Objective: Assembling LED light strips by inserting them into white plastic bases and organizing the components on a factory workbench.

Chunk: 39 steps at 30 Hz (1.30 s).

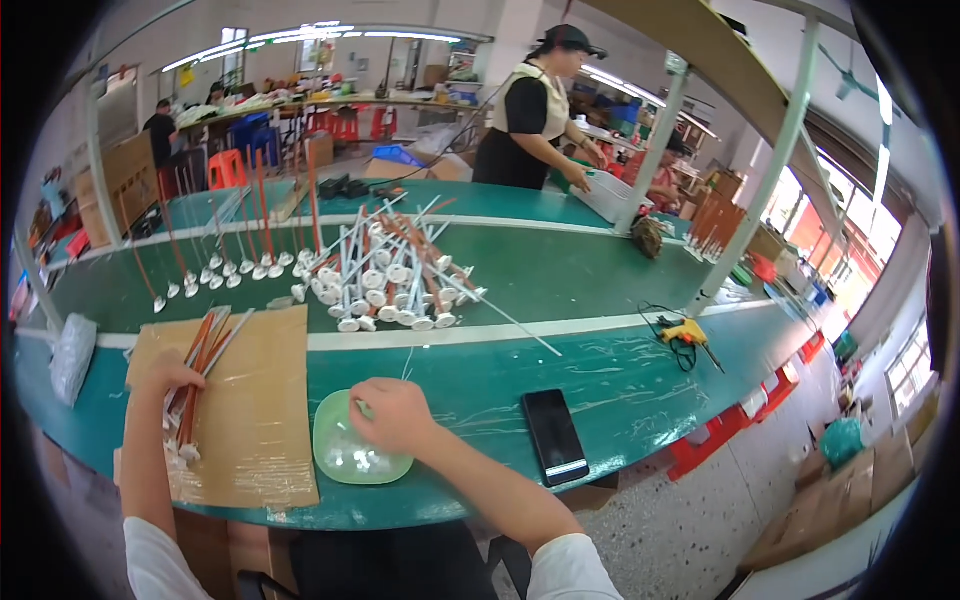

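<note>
My left hand [172, 374] is closed around a few thin brown and silver sticks [188, 408] with white round ends. They lie slantwise over a sheet of brown cardboard [262, 420]. Over a light green bowl [398, 468] my right hand [394, 412] is bent, thumb and fingers pinched together; what they hold, if anything, is too small to make out. Small clear or whitish pieces [362, 458] lie in the bowl. Beyond both hands, a heap of similar sticks with white discs [390, 275] rests on the dark green middle strip.
More sticks stand upright on white discs [262, 268] at the back left. A black phone [553, 432] lies right of the bowl; farther right is a yellow glue gun [684, 332] with its cord. A plastic-wrapped bundle [74, 362] sits far left. Across the bench a person [528, 120] handles a white bin [604, 192].
</note>
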{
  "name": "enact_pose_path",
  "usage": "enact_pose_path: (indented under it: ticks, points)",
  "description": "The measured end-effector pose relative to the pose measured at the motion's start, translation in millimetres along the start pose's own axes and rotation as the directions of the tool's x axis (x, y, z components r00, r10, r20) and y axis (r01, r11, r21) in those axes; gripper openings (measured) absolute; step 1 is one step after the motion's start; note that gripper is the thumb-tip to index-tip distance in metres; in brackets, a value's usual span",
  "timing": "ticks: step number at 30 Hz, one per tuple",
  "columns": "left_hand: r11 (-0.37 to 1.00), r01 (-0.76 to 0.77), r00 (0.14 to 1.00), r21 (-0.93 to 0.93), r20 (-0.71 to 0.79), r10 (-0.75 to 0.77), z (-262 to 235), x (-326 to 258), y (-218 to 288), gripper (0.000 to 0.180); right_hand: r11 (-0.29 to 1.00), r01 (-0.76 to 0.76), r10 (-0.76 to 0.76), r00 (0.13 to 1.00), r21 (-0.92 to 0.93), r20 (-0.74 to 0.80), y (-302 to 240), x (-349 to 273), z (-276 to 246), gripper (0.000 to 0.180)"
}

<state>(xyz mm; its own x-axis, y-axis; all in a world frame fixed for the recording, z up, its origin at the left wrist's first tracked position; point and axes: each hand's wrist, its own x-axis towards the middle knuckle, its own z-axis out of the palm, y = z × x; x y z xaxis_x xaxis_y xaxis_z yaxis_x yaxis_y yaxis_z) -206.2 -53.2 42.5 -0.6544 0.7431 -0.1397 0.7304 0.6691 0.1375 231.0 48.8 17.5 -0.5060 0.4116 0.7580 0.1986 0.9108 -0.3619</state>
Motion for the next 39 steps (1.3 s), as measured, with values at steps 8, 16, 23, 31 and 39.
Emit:
enact_pose_path:
  ticks: [8,16,23,31,39]
  points:
    - [0.980,0.069,0.980,0.185,-0.197,-0.031,-28.4,-74.0,64.9,0.039,0.998,0.055,-0.055,0.998,0.014,0.037,-1.1,-1.9,-5.7,0.007]
    - [0.950,-0.263,0.752,0.169,-0.582,0.311,-11.9,-41.6,13.0,0.027,1.000,0.015,-0.015,1.000,-0.026,0.013,-5.3,2.3,-11.2,0.010]
    - [0.866,-0.448,0.705,-0.224,-0.684,0.188,-18.4,-33.2,-28.8,0.023,0.714,-0.327,0.646,0.647,0.618,-0.404,107.3,67.0,-175.3,0.085]
    - [0.745,-0.535,0.709,-0.398,-0.692,0.139,-55.2,-80.4,-14.4,0.017,0.500,-0.543,0.815,0.031,0.674,-0.579,207.8,6.5,-414.1,0.077]
    - [0.405,-0.638,0.672,-0.654,-0.730,-0.120,-52.9,-60.0,-33.5,0.016,0.428,-0.558,0.867,0.032,0.711,-0.497,199.7,-12.0,-419.6,0.075]
